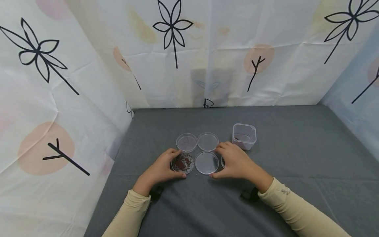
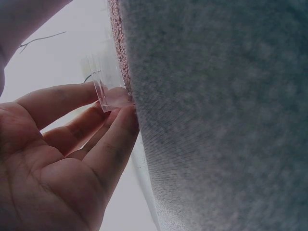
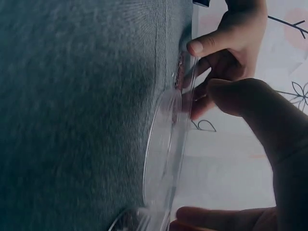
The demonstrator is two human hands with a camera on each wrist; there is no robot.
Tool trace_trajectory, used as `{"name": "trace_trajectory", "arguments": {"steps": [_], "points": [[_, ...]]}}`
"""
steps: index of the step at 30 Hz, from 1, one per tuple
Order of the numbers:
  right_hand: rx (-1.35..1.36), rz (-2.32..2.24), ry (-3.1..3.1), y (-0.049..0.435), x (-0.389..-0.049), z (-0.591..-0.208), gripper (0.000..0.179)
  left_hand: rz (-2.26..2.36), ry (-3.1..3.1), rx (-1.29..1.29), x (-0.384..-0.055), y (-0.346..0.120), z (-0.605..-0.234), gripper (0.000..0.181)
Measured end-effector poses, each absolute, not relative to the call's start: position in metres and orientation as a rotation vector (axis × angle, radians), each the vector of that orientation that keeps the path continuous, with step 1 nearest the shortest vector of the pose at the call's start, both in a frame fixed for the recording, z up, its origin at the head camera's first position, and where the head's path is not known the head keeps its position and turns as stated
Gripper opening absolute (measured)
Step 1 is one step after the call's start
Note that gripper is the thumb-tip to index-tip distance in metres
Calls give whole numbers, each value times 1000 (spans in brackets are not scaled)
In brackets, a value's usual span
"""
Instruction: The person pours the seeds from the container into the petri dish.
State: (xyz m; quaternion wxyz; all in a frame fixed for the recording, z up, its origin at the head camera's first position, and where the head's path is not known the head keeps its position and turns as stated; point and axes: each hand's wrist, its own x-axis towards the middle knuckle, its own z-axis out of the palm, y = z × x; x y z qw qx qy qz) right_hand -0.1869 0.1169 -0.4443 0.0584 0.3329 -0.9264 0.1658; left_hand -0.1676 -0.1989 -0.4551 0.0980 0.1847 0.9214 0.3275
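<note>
In the head view my left hand [image 1: 158,171] grips a round clear petri dish [image 1: 183,163] of reddish-brown granules, thumb at its near edge and fingers at its far edge. The left wrist view shows the dish's clear wall [image 2: 103,79] between thumb and fingers, low against the cloth. To its right lies a clear petri dish [image 1: 207,163]. My right hand [image 1: 238,163] spans this dish with thumb and fingers spread apart. In the right wrist view the thumb [image 3: 231,95] stands off the clear rim, and fingertips are close beside it.
Two more clear dishes, a left one [image 1: 186,142] and a right one [image 1: 208,141], lie behind. A further dish [image 1: 222,162] is mostly hidden by my right hand. A clear square tub [image 1: 244,135] stands at the back right of the grey cloth [image 1: 296,148]. Printed curtains enclose the table.
</note>
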Motion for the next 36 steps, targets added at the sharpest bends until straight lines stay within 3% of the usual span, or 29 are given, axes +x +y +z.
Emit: {"name": "trace_trajectory", "arguments": {"steps": [14, 36], "points": [[939, 308, -2871, 102, -189, -450, 93, 981, 2713, 531, -167, -198, -454, 98], [946, 416, -2824, 108, -192, -449, 81, 989, 2713, 532, -167, -199, -455, 98]]}}
